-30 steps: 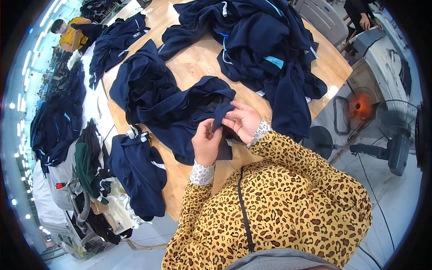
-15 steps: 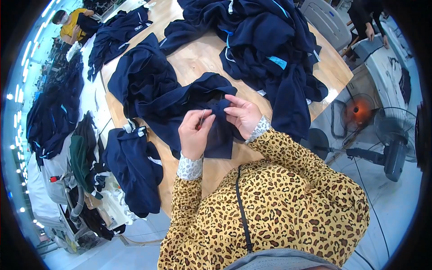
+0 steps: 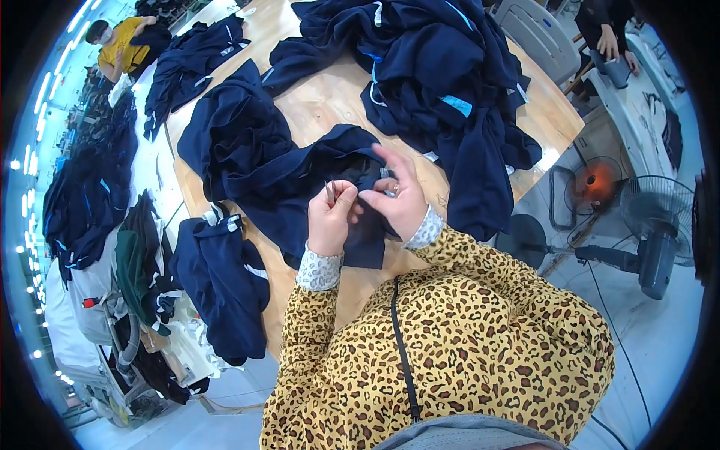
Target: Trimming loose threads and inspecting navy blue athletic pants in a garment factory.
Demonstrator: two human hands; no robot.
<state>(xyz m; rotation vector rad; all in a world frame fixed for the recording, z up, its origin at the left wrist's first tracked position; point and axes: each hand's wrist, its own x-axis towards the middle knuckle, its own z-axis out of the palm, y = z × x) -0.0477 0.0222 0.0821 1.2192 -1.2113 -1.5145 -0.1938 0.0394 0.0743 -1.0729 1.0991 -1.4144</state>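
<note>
Your left hand (image 3: 330, 217): grip pinched shut on small thin metal tool (image 3: 329, 192). Your right hand (image 3: 397, 199): fingers closed on dark navy fabric garment (image 3: 300, 187), lifted just above pale wooden counter (image 3: 330, 105). Hands nearly touching.

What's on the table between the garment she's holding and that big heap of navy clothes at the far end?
In the head view, only bare wooden table lies between the held navy garment and the heap.
</note>
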